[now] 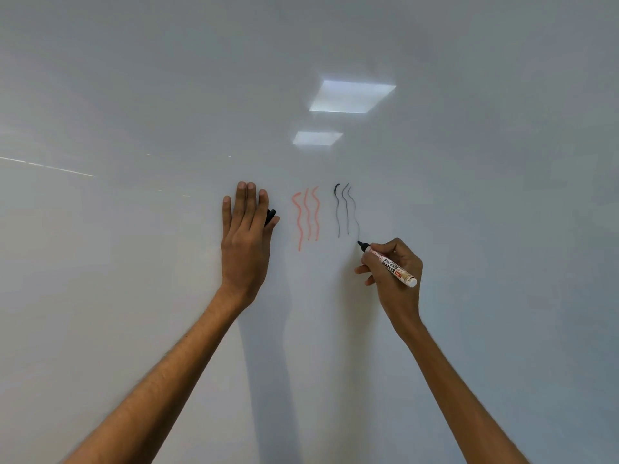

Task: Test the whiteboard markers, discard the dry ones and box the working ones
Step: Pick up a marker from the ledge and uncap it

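My right hand [393, 276] grips an uncapped black whiteboard marker [390, 265] with a white labelled barrel. Its tip touches the whiteboard [134, 296] at the lower end of the third of three wavy black lines [346, 209]. These lines are thin and grow fainter to the right. Left of them are three wavy pale red lines [306, 216]. My left hand [246, 236] lies flat against the board with straight fingers. A black marker cap [270, 216] is pinched between its thumb and the side of the index finger, and is mostly hidden behind the hand.
The whiteboard fills the whole view. Two ceiling lights [351, 95] are reflected in it above the drawn lines.
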